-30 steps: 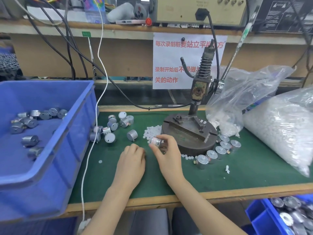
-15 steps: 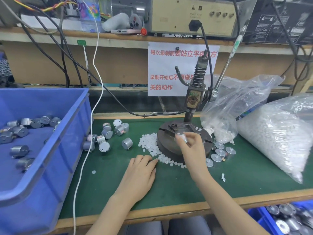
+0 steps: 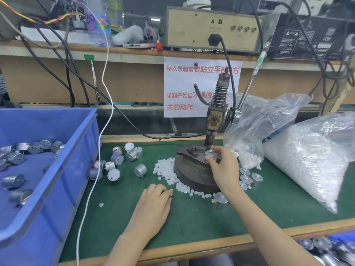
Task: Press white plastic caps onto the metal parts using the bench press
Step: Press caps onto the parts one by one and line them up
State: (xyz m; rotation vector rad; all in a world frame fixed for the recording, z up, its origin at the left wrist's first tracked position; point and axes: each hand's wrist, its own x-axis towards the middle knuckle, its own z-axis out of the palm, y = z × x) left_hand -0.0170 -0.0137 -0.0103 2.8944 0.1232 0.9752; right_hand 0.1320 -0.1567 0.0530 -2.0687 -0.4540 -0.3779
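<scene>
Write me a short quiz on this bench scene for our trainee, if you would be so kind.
1. True or false: the right hand holds a metal part on the press base.
2. The left hand rests on: A the green mat; B a plastic bag; C the press lever.
3. What colour is the bin at the person's left?
Key: 1 true; 2 A; 3 blue.

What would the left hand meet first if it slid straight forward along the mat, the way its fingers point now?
The loose white caps, which lie just ahead of the fingertips of the left hand; behind them stands the press's round base. Depth is unclear, so the nearest cap may already touch the fingers.
</scene>
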